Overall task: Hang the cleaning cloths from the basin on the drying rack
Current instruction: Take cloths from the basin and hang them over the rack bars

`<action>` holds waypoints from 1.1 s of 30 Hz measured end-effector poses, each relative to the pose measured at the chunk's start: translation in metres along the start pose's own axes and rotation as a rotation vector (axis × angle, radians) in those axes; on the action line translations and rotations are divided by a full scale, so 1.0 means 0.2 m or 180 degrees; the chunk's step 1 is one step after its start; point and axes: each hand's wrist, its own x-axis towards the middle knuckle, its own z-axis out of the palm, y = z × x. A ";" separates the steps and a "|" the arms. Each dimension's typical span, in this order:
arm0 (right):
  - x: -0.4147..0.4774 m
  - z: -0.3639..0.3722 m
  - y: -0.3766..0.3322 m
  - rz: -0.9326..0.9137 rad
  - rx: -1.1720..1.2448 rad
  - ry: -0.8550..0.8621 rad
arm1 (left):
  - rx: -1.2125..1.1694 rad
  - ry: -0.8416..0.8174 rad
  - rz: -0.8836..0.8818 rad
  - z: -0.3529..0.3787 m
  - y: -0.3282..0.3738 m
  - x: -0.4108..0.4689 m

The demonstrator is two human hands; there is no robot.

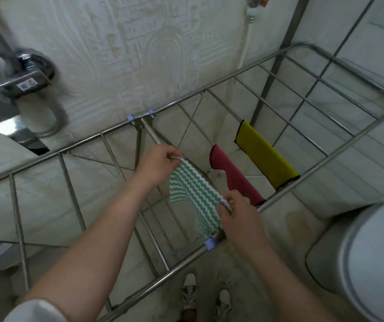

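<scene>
Left grip: left hand point(160, 165) pinches the far top corner of the striped cloth point(194, 189), fingers curled on the edge.
Right grip: right hand point(241, 214) pinches the near top corner, fingertips closed on the hem.
Hand pose: both forearms reach forward and down, bare; left hand farther out, right hand nearer the body, cloth edge pulled straight between them.
Striped cloth: green-and-white zigzag, lies along a bar of the rack point(325, 159) and hangs down below it.
Other cloths: red cloth point(235, 180) draped over the next bar just right of the striped one; yellow cloth point(266, 155) over the bar beyond that.
Rack: metal, open flat, close to the wall.
Hidden: right fingertips partly covered by cloth; can't tell if the cloth touches the bar all along.
Cut off: white rounded container point(360, 252) at the right edge, unclear what it is.
Blurred: tap point(23, 75) and hose, upper left.
Bottom: shoes point(189, 291) on the floor.
</scene>
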 end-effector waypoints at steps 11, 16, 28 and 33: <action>0.11 0.03 0.16 0.0239 -0.0961 0.0394 | 0.0470 0.0297 0.0001 0.27 0.08 0.11; 0.14 0.01 0.13 0.0269 -0.1442 0.0425 | 0.0302 0.0049 -0.0012 0.28 0.09 0.11; 0.12 -0.02 0.05 0.0063 -0.0453 -0.0767 | 0.0929 0.0113 0.0023 0.25 0.01 -0.20; 0.07 0.00 0.04 -0.0165 -0.1054 -0.0584 | 0.1069 -0.0167 -0.0088 0.32 0.02 -0.30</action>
